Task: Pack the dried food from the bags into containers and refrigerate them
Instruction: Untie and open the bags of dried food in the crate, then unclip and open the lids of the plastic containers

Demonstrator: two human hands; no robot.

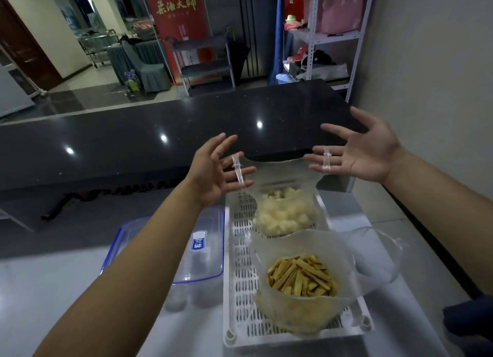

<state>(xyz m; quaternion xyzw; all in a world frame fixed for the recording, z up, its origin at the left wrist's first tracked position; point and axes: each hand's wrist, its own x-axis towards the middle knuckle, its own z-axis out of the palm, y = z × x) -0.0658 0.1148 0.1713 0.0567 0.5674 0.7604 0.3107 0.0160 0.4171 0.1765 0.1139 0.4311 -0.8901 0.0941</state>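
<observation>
A pale tabletop [66,276] spreads below both hands, and a dark glossy counter [133,143] runs across beyond them. Under the hands lies a white slotted tray [237,276], long and narrow, reaching from just below the fingers back toward the person. Two clear plastic bags stand open in it. The nearer bag [301,311], well below the right hand, holds yellow-brown dried strips [301,276]. The farther bag [282,194] hangs between the two hands and holds pale, fluffy dried food [282,212]; its mouth is stretched wide, and each of its thin handle loops is hooked over the fingers of one hand. Below the left hand, touching the tray's left edge and partly hidden by the forearm, sits a clear container [205,252] with a blue rim and a blue label.

The left hand [216,172] is held palm up with its fingers spread and relaxed, one bag loop [238,171] draped across them. The right hand [365,154] mirrors it on the other side, palm turned inward, fingers straight and apart, the other loop [326,158] lying over two of them. Neither hand curls round the loops.
</observation>
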